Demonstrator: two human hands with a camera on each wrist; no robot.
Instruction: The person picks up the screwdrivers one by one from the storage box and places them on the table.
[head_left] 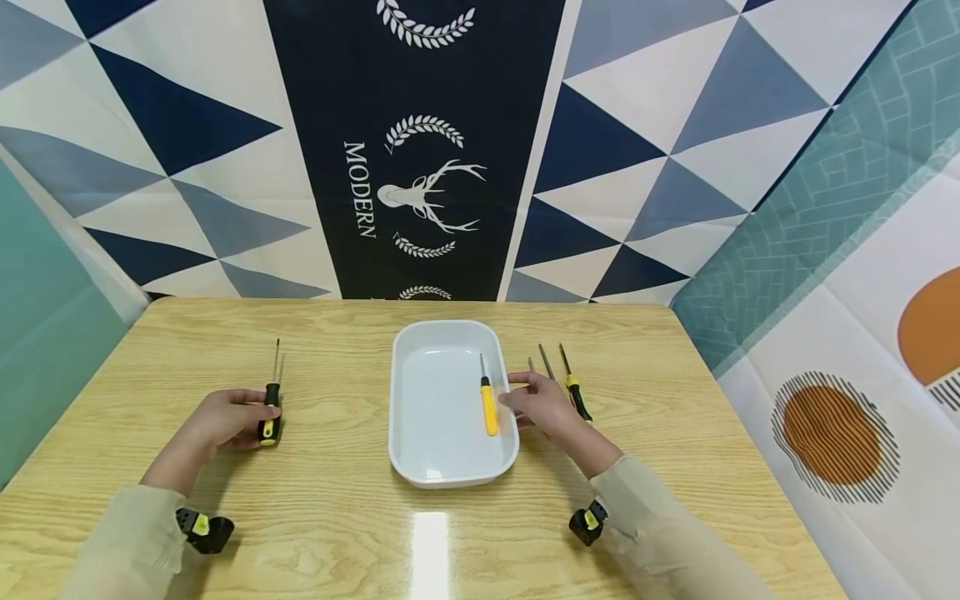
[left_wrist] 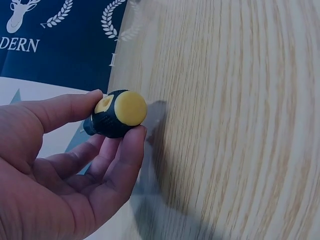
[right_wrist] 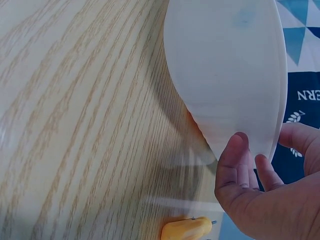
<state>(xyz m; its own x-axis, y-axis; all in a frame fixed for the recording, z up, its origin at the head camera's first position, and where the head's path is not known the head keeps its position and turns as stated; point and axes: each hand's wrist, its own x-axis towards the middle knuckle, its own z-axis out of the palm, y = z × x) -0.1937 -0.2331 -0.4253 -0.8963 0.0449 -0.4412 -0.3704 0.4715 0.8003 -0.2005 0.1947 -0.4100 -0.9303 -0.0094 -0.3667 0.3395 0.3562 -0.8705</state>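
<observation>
My left hand (head_left: pixel 228 417) pinches a screwdriver (head_left: pixel 270 414) by its black and yellow handle, thin shaft pointing away. In the left wrist view the yellow butt of that screwdriver (left_wrist: pixel 131 108) faces the camera between thumb and fingers. A white tray (head_left: pixel 423 475) sits on the wooden table, and inside it lies a yellow-handled screwdriver (head_left: pixel 489 407). At the tray's right side my right hand (head_left: pixel 543 406) grips the rim. Seen from the right wrist, fingers (right_wrist: pixel 235 155) press the tray's outer wall (right_wrist: pixel 225 65).
Right of the tray lie more screwdrivers, one with a black and yellow handle (head_left: pixel 576 396); the right hand and forearm partly cover the others. A yellow handle (right_wrist: pixel 185 230) shows below the right hand. Patterned cloth (head_left: pixel 420 92) hangs behind the table (head_left: pixel 330 517).
</observation>
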